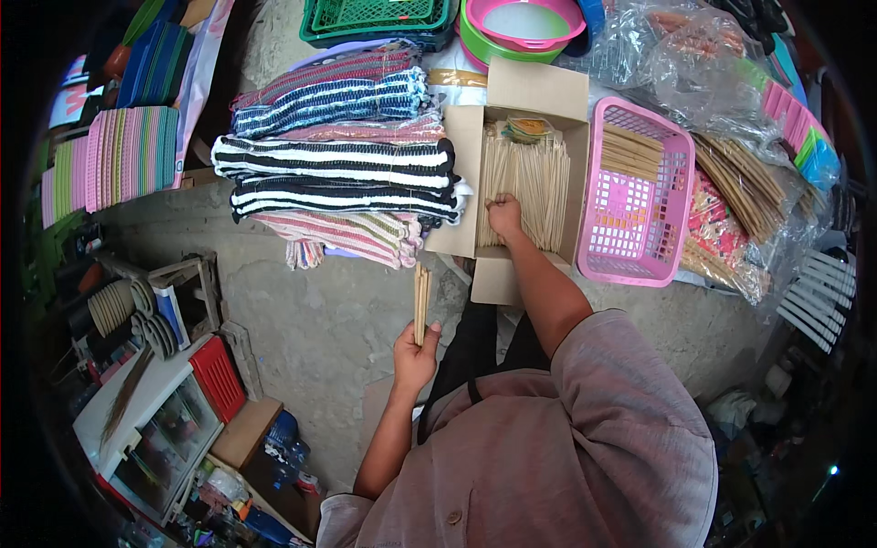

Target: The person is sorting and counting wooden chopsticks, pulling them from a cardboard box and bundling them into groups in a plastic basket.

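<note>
A small bundle of thin wooden sticks (422,305) stands upright in my left hand (415,356), in front of my body. My right hand (505,216) reaches into an open cardboard box (460,157), its fingers curled down on many pale wooden sticks (541,185) that lie lengthwise inside. Whether it grips any of them is hidden. Rubber bands (526,130) lie at the far end of the box. To the right, a pink plastic basket (590,205) holds more sticks (630,152) at its far end.
Folded striped woven rag mats (336,164) are stacked left of the box. Pink and green basins (524,27) and green baskets (377,20) stand beyond. At right lie plastic-wrapped sticks (740,181). A glass-fronted cabinet (164,438) is at lower left.
</note>
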Demonstrator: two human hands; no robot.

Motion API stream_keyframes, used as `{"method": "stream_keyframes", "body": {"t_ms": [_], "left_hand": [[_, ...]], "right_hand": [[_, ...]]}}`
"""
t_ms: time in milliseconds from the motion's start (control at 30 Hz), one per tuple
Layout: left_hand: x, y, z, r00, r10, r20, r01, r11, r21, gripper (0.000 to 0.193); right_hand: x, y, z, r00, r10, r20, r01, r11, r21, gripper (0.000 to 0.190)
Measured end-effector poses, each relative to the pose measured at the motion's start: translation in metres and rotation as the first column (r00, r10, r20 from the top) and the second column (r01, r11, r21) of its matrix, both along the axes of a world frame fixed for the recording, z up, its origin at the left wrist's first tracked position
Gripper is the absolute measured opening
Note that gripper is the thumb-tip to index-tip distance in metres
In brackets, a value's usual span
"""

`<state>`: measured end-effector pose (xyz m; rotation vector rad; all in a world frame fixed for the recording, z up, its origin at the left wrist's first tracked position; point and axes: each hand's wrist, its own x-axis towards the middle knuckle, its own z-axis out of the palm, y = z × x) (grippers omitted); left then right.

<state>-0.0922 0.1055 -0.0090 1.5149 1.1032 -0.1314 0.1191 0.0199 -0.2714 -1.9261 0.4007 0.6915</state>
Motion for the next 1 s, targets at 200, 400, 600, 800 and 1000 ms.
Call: {"method": "stream_keyframes", "body": {"t_ms": [200, 400, 600, 800, 1000], "left_hand": [[-0.007, -0.005, -0.003, 1.0, -0.003, 0.002, 0.003, 1.0, 0.026, 0.028], [-0.006, -0.013, 0.003, 1.0, 0.01, 0.014, -0.01, 1.0, 0.021, 0.028], [-0.006, -0.02, -0.001, 1.0, -0.015, 0.006, 0.015, 1.0, 0.023, 0.028], [0.0, -0.027, 0.002, 0.998, -0.06, -0.005, 0.061, 0.997, 0.04, 0.029], [-0.009, -0.027, -0.001, 0.999, -0.051, -0.012, 0.051, 0.998, 0.038, 0.03]], "right_hand": [[0.0, 0.002, -0.001, 0.999, 0.014, 0.051, -0.018, 0.997, 0.081, 0.015], [0.007, -0.006, 0.002, 0.982, -0.129, -0.141, 0.162, 0.954, 0.253, 0.02], [0.007, -0.006, 0.019, 0.995, -0.021, -0.102, 0.041, 0.978, 0.203, 0.024], [0.001, 0.007, 0.006, 1.0, 0.009, -0.009, -0.008, 0.994, 0.113, 0.025], [0.002, 0.002, 0.013, 0.987, -0.118, -0.113, 0.135, 0.978, 0.158, 0.018]]}}
